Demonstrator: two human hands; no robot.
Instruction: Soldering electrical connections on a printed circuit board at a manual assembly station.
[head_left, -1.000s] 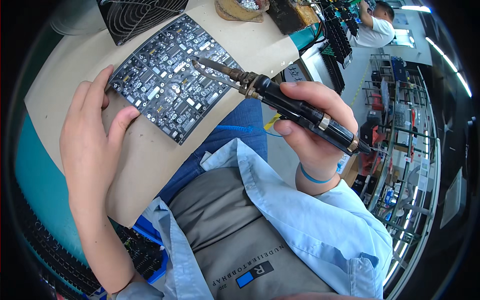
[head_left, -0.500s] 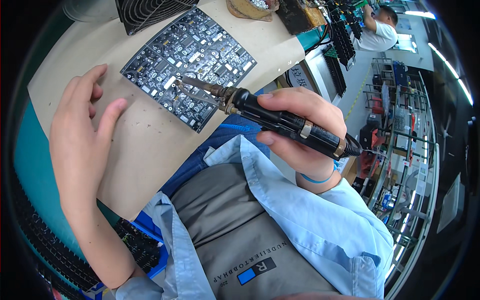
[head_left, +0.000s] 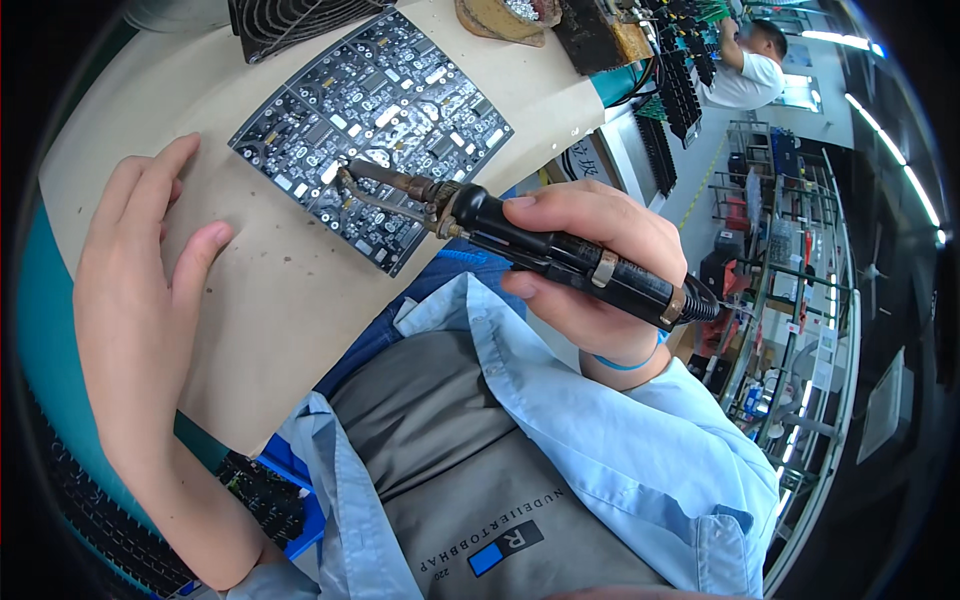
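One board upper centre; right hand gripping iron, tip on joint. Left hand flat, released. Soldering; needs steady tip.

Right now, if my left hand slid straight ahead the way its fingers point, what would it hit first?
Probably the black circuit board: the left hand lies flat on the tan mat, fingers aimed toward the board's near left corner, with bare mat between.

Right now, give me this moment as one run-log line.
right hand: gripping soldering iron, tip on circuit board | left hand: flat on brown paper, off board
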